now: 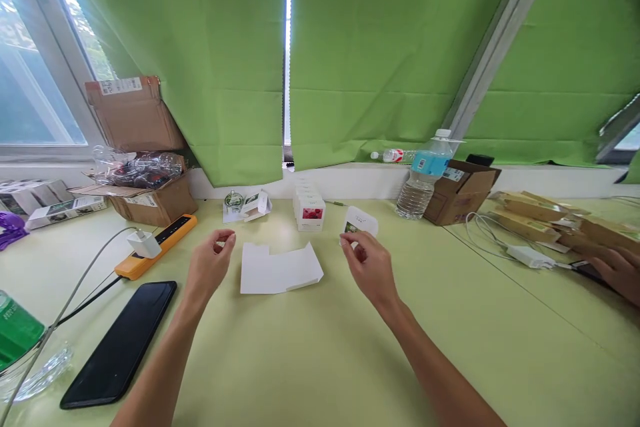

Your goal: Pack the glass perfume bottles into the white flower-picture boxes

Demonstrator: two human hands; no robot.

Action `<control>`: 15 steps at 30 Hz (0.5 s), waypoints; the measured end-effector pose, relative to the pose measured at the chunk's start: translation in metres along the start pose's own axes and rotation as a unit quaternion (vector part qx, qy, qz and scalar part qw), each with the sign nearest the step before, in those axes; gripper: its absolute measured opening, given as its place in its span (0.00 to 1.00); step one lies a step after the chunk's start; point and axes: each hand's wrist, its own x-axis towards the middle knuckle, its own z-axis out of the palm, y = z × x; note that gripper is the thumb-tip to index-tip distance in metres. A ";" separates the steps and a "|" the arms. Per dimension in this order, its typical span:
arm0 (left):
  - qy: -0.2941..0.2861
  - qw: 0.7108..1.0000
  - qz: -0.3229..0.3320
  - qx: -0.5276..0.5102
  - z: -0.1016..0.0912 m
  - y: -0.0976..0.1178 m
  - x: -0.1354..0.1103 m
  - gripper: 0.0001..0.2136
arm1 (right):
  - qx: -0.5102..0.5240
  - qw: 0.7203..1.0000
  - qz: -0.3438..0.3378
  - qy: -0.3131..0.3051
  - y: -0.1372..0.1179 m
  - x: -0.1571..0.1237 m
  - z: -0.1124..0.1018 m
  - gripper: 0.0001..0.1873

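The right hand [369, 268] is pinching a small white box [361, 221] in the air, a light, thin card piece that is crushing easily and is best taken by its edges. The left hand [210, 264] is holding nothing, its fingers loosely curling. A flat white card [280, 269] is lying between the hands, and a stack of boxes [309, 207] is standing just beyond it.
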 end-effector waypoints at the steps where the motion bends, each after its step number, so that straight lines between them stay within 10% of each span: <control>1: -0.010 1.000 -0.002 0.013 0.000 -0.001 0.000 0.18 | 0.001 1.000 -0.001 -0.025 -0.001 -0.002 0.003 0.13; 15: -0.162 0.971 -0.058 0.165 0.022 -0.006 -0.017 0.23 | 0.001 0.963 0.133 -0.236 0.005 -0.018 0.027 0.17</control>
